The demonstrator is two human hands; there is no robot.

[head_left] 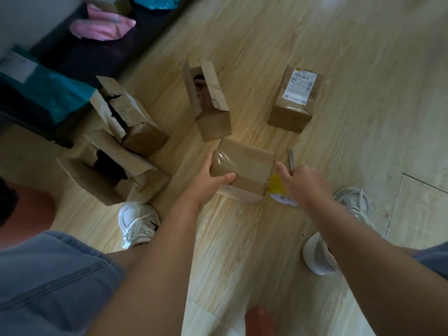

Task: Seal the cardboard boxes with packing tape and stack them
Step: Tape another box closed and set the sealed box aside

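Note:
A small closed cardboard box with shiny tape on its top lies on the wooden floor in the middle. My left hand grips its left end, thumb across the near side. My right hand is at the box's right end, holding a yellowish roll of packing tape against that end, index finger pointing at the box edge. Three open boxes stand behind: one upright, two with torn flaps on the left. A taped box with a white label sits at the back right.
Scissors lie on the floor just behind my right hand. My white shoes flank the work spot. A dark bench with pink and teal bags runs along the left wall. Bare floor stretches right.

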